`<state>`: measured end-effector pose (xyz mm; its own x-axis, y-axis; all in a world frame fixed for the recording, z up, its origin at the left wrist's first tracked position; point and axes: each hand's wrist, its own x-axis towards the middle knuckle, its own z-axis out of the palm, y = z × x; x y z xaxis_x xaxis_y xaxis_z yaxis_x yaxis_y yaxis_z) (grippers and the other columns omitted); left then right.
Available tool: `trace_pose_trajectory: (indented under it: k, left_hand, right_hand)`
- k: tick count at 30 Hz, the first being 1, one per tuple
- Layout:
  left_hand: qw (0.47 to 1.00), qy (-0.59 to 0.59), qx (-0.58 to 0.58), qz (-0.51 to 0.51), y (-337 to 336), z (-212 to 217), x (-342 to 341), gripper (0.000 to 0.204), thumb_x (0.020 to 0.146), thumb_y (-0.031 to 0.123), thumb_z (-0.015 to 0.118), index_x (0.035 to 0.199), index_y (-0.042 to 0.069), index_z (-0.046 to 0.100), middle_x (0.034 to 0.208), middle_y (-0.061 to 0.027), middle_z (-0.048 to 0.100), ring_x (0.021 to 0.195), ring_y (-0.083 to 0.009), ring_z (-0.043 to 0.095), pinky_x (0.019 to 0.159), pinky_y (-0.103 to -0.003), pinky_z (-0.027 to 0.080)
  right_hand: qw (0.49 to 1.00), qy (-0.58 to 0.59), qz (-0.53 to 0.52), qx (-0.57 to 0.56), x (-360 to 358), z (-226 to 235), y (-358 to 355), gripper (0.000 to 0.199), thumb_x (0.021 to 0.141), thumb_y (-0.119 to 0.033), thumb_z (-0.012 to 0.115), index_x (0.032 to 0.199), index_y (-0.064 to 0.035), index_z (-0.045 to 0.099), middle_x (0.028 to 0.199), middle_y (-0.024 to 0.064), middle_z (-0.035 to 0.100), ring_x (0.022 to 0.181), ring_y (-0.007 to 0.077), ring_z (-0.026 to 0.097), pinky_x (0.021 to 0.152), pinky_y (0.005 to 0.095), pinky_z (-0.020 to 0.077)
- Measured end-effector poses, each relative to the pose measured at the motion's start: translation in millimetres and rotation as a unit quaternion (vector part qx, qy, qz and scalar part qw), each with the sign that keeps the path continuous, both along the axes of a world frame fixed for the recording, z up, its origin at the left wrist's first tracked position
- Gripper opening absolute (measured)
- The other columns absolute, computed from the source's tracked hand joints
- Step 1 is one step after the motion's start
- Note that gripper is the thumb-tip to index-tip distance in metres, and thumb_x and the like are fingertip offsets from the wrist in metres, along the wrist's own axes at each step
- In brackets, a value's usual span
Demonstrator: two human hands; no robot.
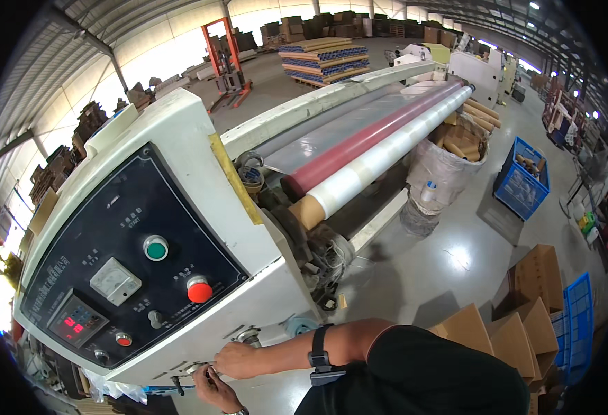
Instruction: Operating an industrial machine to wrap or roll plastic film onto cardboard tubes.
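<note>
Both my hands are at the lower front panel of a large white machine point(248, 315), below its dark control panel. My right hand point(238, 360) is closed, its fingers curled in beside a silver round fitting point(250, 337); what they grip is hidden. Close below it, my left hand point(215, 393) has its fingers pinched together next to a small metal knob point(192, 368). A small dark bit shows at its fingertips, too small to name. Left of the hands a black lever point(177, 385) sticks out of the panel. A red push button point(199, 290) and a green button point(156, 248) sit above.
A white film roll point(387, 155) and a red roller point(369, 142) stretch away along the machine. Beyond stand a plastic-lined bin point(446, 169) of cardboard tubes and a blue crate point(523, 178). Open cardboard boxes point(518, 339) stand at right. Farther back is an orange lifter point(229, 66).
</note>
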<state>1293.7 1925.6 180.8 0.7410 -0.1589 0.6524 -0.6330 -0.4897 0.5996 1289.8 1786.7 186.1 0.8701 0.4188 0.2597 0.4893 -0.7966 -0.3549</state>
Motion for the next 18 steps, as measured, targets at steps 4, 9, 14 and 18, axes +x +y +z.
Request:
trace_pose_trajectory:
  k: [4, 9, 14, 18]
  left_hand:
    - [1.000, 0.023, -0.017, 0.001, 0.9, -1.6, -0.3, 0.006, 0.086, -0.001, 0.055, 0.089, -0.004, 0.060, 0.082, -0.0136, 0.059, 0.071, -0.0252, 0.055, 0.061, -0.033, 0.044]
    - [0.998, 0.057, -0.005, 0.019, 0.3, 6.2, -4.5, 0.008, 0.086, -0.003, 0.053, 0.087, -0.005, 0.061, 0.082, -0.0135, 0.060, 0.071, -0.0253, 0.056, 0.061, -0.033, 0.045]
    - [0.992, 0.106, 0.047, 0.043, 15.4, 14.9, -1.1, 0.015, 0.088, 0.009, 0.058, 0.096, -0.002, 0.064, 0.089, -0.0173, 0.064, 0.079, -0.0299, 0.061, 0.071, -0.037, 0.049]
    - [0.990, 0.039, -0.046, 0.131, 44.9, 13.0, 24.5, 0.024, 0.092, 0.014, 0.054, 0.097, -0.008, 0.063, 0.091, -0.0209, 0.066, 0.078, -0.0290, 0.063, 0.072, -0.036, 0.051]
  right_hand:
    - [1.000, 0.002, -0.001, 0.000, -0.4, 2.2, -0.4, 0.015, 0.077, -0.012, 0.054, 0.077, -0.0023, 0.066, 0.077, 0.0139, 0.064, 0.075, 0.0301, 0.066, 0.068, 0.0403, 0.0522]
    - [1.000, -0.004, -0.001, -0.015, 0.4, 1.9, 1.1, 0.014, 0.077, -0.011, 0.055, 0.076, -0.0027, 0.066, 0.076, 0.0135, 0.064, 0.075, 0.0305, 0.066, 0.067, 0.0407, 0.0524]
    - [1.000, 0.001, 0.007, 0.015, -1.2, 3.0, -10.4, 0.014, 0.077, -0.013, 0.056, 0.083, -0.0022, 0.062, 0.084, 0.0132, 0.063, 0.077, 0.0315, 0.065, 0.066, 0.0416, 0.0519]
    - [0.995, 0.051, -0.047, 0.075, -35.7, 29.7, -65.4, 0.016, 0.083, -0.014, 0.054, 0.093, -0.0015, 0.055, 0.092, 0.0132, 0.058, 0.083, 0.0332, 0.062, 0.070, 0.0430, 0.0500]
